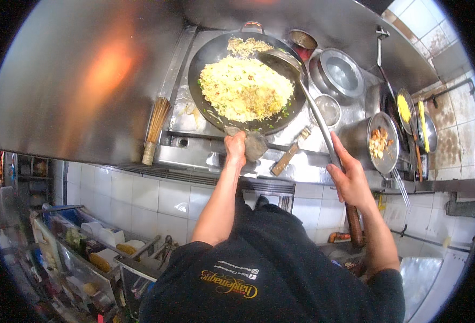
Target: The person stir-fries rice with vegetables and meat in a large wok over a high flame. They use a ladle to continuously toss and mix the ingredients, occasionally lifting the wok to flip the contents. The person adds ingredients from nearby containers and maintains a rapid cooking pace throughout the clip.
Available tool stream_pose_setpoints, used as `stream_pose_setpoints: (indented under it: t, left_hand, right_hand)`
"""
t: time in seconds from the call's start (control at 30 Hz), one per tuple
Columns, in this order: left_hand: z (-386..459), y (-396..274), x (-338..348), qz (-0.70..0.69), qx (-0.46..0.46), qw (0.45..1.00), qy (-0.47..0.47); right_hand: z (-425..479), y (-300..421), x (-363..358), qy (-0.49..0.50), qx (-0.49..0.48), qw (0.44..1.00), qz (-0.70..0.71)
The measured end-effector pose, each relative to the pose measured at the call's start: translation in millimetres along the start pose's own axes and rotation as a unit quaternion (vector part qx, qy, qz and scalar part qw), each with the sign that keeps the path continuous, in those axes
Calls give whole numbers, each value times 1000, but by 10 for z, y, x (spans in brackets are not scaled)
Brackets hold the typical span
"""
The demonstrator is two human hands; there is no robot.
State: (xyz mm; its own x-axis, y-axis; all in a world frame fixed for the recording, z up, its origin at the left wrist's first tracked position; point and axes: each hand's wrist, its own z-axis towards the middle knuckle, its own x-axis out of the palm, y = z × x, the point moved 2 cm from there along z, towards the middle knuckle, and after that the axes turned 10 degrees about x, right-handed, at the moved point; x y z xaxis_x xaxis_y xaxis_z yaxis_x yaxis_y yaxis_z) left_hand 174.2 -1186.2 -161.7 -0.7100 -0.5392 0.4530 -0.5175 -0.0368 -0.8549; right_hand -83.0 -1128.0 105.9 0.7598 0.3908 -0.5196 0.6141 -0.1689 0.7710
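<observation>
Fried rice [245,89] with bits of green fills the middle of a large dark wok [205,107], with a smaller clump near its far rim. My left hand [235,147] grips the near edge of the wok through a grey cloth [255,146]. In my right hand [348,173] is the long handle of a metal ladle [280,58]; the thumb and fingers are partly spread along it. The ladle's bowl is tilted inside the wok, at the right of the rice. Its wooden grip end passes below my right hand.
A bamboo brush [157,131] stands left of the wok. To the right are a lidded metal pot [338,74], a small round strainer [327,111], a wooden-handled brush [290,155] and a strainer with brown pieces [382,121] over a pot. Shelves with containers [100,242] stand at lower left.
</observation>
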Motion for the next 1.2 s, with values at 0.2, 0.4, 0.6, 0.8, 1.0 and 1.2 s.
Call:
stream_pose_setpoints:
  t: [0.2,0.4,0.6,0.8,1.0,1.2]
  left_hand:
    - [384,242,-48,16,21,1000,3]
    - [590,312,19,3,-21,1000,-2]
    - [682,408,32,11,-21,1000,-17]
    - [703,356,-65,12,-57,998,3]
    - [673,407,-59,19,-70,997,0]
    - [594,101,148,-26,-84,996,-13]
  right_hand:
    - [430,94,278,43,103,986,127]
    - [912,326,703,185,195,921,283]
    - [2181,55,1068,183,169,888,386]
    - [2071,-313,515,160,218,823,499]
    - [1516,-688,606,168,305,715,606]
    - [2465,-479,966,185,187,831,490]
